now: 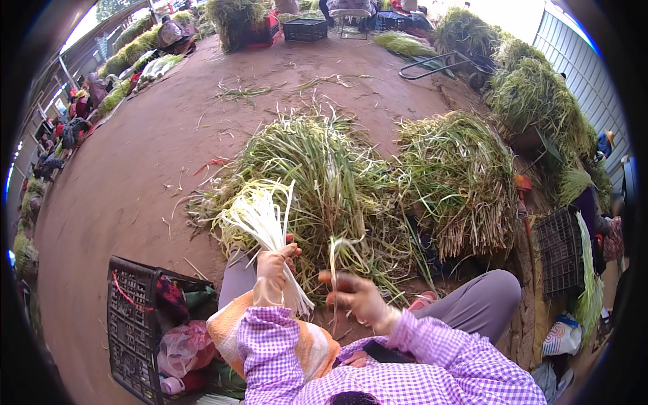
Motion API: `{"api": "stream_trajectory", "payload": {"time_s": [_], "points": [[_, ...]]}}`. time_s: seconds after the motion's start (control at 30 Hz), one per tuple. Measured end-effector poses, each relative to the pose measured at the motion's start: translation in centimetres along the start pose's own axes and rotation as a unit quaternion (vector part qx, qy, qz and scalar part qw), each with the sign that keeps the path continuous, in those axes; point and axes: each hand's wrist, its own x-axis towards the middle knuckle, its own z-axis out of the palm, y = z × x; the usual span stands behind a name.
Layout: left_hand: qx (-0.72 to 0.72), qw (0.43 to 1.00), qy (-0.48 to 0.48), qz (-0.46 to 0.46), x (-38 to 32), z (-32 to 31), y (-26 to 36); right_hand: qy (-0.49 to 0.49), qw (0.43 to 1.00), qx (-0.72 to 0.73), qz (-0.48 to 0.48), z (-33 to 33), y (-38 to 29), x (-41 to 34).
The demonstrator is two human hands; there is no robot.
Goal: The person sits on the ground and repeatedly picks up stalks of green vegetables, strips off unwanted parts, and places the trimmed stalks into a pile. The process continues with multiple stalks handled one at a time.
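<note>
My left hand (277, 260) is closed round a bunch of pale, yellow-white leafy stalks (260, 215), whose white ends stick out below the fist. To its right, my right hand (354, 298) is blurred, with a thin stalk or leaf strip (333, 268) at its fingertips; whether the fingers grip it is unclear. A large heap of green leafy stalks (309, 162) lies on the ground just beyond both hands. Beside it on the right is a second pile (455, 177), its brownish root ends facing me. An orange and white towel (314, 349) lies under my left forearm.
At lower left stands a black plastic crate (134, 324) with a pink plastic bag (186, 349) beside it. Another black crate (559, 253) is at right. A cart (471, 66) stands near stacked greens (536, 101). Several people work along the left side and far end.
</note>
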Motion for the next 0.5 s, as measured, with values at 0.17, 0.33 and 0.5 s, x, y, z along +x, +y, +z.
{"api": "stream_trajectory", "payload": {"time_s": [0.17,0.33,0.5], "points": [[-0.004,0.998,-0.06,0.033,0.0,0.3,-1.6,0.013,0.96,-0.263,-0.099,-2.5,3.1,4.3],[0.035,0.996,-0.078,0.036,1.7,0.9,-3.4,0.009,0.844,-0.513,-0.156,-3.6,6.5,3.4],[0.089,0.994,-0.062,0.035,3.2,0.8,-5.0,0.051,0.777,-0.595,-0.197,-4.6,6.9,4.1]]}}
